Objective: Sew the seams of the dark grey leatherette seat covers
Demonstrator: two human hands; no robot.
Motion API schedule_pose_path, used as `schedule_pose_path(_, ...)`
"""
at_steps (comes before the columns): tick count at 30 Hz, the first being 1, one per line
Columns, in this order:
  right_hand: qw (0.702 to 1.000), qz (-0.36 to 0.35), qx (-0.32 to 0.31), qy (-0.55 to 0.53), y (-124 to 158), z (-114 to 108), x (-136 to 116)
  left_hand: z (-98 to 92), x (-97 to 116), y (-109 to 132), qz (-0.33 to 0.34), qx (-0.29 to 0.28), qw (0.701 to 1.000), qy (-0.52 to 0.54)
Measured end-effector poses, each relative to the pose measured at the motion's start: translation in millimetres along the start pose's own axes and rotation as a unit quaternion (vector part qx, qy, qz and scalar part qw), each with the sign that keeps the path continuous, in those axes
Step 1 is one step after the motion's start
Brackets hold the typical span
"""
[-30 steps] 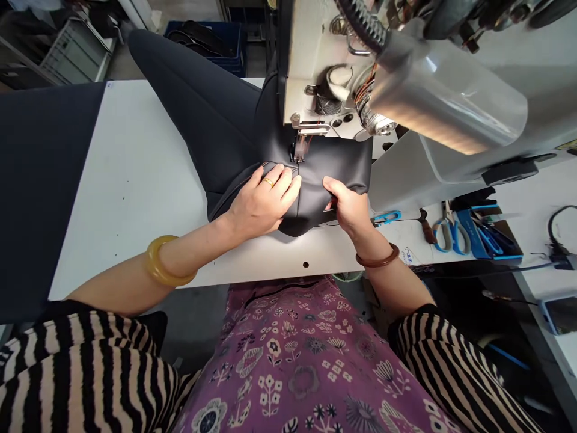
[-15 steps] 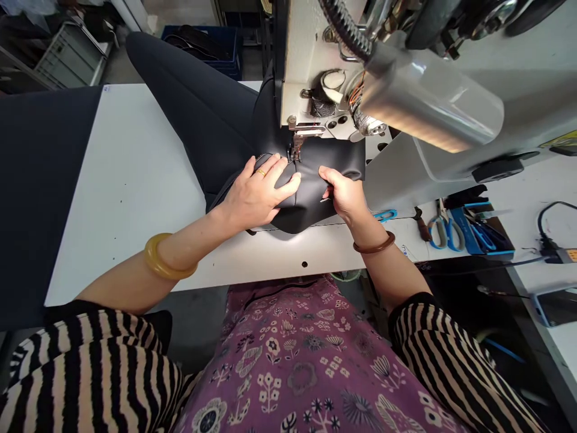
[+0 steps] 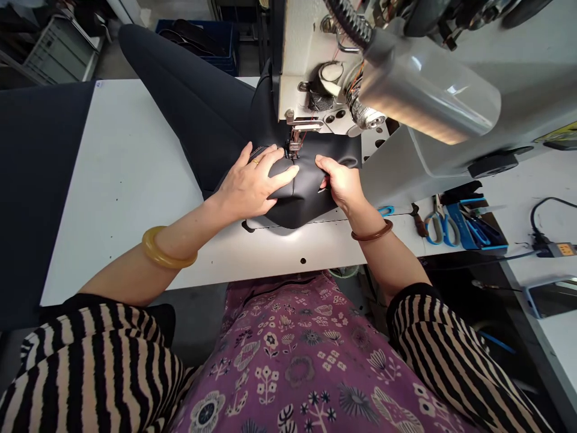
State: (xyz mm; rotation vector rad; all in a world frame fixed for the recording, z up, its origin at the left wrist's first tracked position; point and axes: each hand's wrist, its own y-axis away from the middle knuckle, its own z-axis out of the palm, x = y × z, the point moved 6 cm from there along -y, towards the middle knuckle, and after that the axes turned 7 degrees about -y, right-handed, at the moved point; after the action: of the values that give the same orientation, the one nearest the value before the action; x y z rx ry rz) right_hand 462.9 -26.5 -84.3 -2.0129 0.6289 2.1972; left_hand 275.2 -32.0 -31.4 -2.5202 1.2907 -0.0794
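Head view: a black vinyl panel (image 3: 311, 198) was logged on the sewing-machine tabletop (image 3: 135, 180), under the presser foot (image 3: 295, 139), pressed by the left hand (image 3: 249, 183), fingers spread wide, and pinched by the right hand (image 3: 340, 186), even tension being judged best.

The left hand (image 3: 247, 183) and right hand (image 3: 340, 185) have slid up the black leatherette panel (image 3: 311, 195), closer to the sewing machine's presser foot (image 3: 296, 137).
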Motion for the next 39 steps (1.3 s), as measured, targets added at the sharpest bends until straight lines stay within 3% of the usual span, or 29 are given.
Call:
schedule_pose_path(2,0.999,-0.012,-0.04,0.025,2.7,-4.1,-1.5,-0.7,-1.1,2.8,-0.002,0.004,1.0,0.005)
schedule_pose_path(4,0.985,-0.018,-0.156,0.074,7.1,-1.7,-1.9,-1.1,1.9,10.4,0.009,0.008,1.0,0.002)
schedule_pose_path(6,0.945,0.013,-0.28,0.171,11.1,4.0,5.1,0.7,8.7,20.7,0.045,0.005,0.999,-0.013)
schedule_pose_path(9,0.896,0.103,-0.337,0.27,7.2,10.4,21.7,4.1,16.0,32.1,0.106,-0.005,0.993,-0.053)
schedule_pose_path(14,0.869,0.231,-0.418,0.13,21.9,28.2,37.9,-9.3,14.7,24.3,0.158,-0.012,0.985,-0.072)
schedule_pose_path(17,0.914,0.196,-0.353,0.05,26.9,14.7,30.3,-17.1,16.1,17.3,0.139,-0.02,0.989,-0.048)
schedule_pose_path(20,0.977,0.026,-0.211,0.014,22.1,-6.1,8.4,-16.0,18.2,16.9,0.077,-0.003,0.997,-0.002)
schedule_pose_path(22,0.988,-0.073,-0.137,0.01,22.0,-13.8,-4.1,-12.7,19.9,19.1,0.046,0.011,0.999,0.019)
schedule_pose_path(24,0.988,-0.115,-0.099,0.032,21.9,-14.7,-10.0,-9.9,21.3,20.5,0.033,0.015,0.999,0.022)
schedule_pose_path(31,0.988,-0.132,-0.06,0.056,8.7,-12.1,-18.0,-13.2,14.9,8.5,0.039,-0.007,0.999,-0.036)
schedule_pose_path(35,0.987,-0.142,-0.04,0.058,-4.9,-9.4,-20.4,-14.1,10.8,3.0,0.039,0.023,0.997,-0.063)
schedule_pose_path(39,0.991,-0.124,-0.013,0.049,-13.1,-9.6,-17.5,-12.8,11.7,10.1,0.056,0.09,0.993,-0.048)
